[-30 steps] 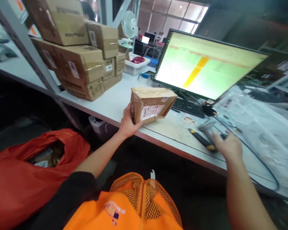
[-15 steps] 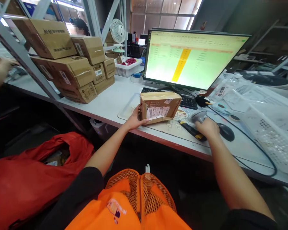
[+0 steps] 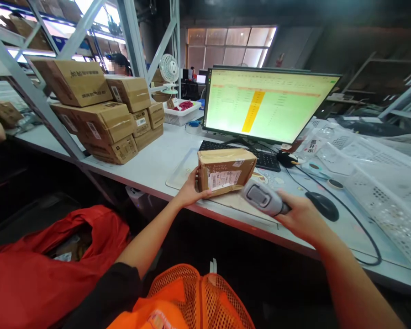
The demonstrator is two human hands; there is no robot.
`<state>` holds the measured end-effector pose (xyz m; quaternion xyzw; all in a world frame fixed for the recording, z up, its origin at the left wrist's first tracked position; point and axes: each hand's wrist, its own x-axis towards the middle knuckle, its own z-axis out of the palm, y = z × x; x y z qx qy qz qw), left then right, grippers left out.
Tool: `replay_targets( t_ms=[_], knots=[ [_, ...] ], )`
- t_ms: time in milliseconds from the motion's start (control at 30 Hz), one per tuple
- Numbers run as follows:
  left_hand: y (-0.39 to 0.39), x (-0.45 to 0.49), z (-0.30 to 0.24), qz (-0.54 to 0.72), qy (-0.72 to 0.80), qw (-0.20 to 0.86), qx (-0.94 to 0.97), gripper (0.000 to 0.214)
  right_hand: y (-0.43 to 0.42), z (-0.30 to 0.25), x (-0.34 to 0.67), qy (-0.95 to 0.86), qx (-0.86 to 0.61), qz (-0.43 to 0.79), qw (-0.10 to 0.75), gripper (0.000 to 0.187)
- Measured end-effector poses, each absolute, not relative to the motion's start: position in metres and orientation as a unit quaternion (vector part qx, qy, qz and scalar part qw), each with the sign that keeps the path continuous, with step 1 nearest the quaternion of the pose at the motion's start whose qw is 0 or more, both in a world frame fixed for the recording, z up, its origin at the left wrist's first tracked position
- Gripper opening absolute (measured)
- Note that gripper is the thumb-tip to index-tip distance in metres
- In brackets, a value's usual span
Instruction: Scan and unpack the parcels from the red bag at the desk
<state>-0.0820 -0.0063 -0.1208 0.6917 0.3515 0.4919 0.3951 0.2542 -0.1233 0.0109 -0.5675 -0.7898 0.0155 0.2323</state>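
Observation:
My left hand (image 3: 191, 189) grips the left end of a small cardboard box (image 3: 228, 167), which stands tilted on the desk mat with its labelled side towards me. A white shipping label (image 3: 223, 179) covers part of that side. In my right hand (image 3: 299, 214) is a grey barcode scanner (image 3: 262, 197), held by its handle above the front edge of the desk. The scanner's head points left, close to the box's lower right corner. Behind the box lies a black keyboard (image 3: 267, 161), partly covered by it.
A monitor (image 3: 270, 105) stands behind the keyboard. Stacked cartons (image 3: 104, 121) fill the desk's left part beside a metal post. A black mouse (image 3: 322, 205), a cable and white plastic baskets (image 3: 380, 187) are at right. A red bag (image 3: 71, 256) sits below left; another person's arm shows far left.
My right hand has lifted the scanner off the desk and brought it left towards the box. The left hand keeps its hold on the box. The view has tipped upward.

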Motion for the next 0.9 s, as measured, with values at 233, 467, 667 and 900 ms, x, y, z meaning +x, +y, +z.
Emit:
replay_targets(
  t_ms=[233,467,667,900],
  knots=[
    [-0.001,-0.091,-0.126,0.536,0.348,0.39,0.662,0.118,-0.043,-0.017,0.336,-0.559,-0.817,-0.053,0.13,0.047],
    [-0.002,-0.09,-0.119,0.541,0.332,0.435,0.639,0.121,-0.035,-0.037,0.326,-0.515,-0.856,-0.02,0.047,0.056],
    [-0.004,-0.09,-0.118,0.54,0.357,0.424,0.633,0.12,0.014,-0.002,0.299,-0.583,-0.798,-0.09,0.126,0.054],
    [-0.005,-0.094,-0.121,0.54,0.362,0.415,0.636,0.111,0.097,-0.019,0.281,-0.638,-0.768,0.031,0.047,0.027]
  ],
)
